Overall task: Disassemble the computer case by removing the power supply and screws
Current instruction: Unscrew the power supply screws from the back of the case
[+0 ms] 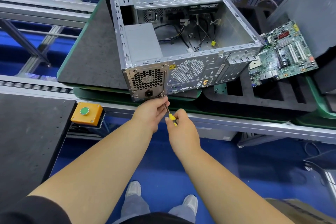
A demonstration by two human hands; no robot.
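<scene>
Fingers (162, 102) of the left hand (151, 112) are curled round the metal shaft of a screwdriver (168, 110), pinching it just below its tip, while the right hand (179, 126) grips the yellow handle from the near side. That tip meets a screw (161, 96) at the near right corner of the power supply (147, 82), whose perforated rear plate with its black socket faces the person. It sits in the near left corner of the computer case (181, 42), which lies on its side with the open panel facing up, on a dark mat over a green-edged pallet (87, 56) on the worktop. Inside the case loose cables (200, 36) trail over the bare metal floor (one ends in a small yellow connector), and drive bays line the far wall. Just right of the case a green motherboard (283, 54) lies tilted on a black foam tray (263, 100) with rectangular cut-outs, its left edge close against the case's right corner. A grey upright panel (309, 11) stands at the far right. On the near left an orange box with a green push button (87, 113) is fixed to the conveyor rail, beside another dark mat. Below, blue floor and two feet in pale shoe covers (133, 190) show.
</scene>
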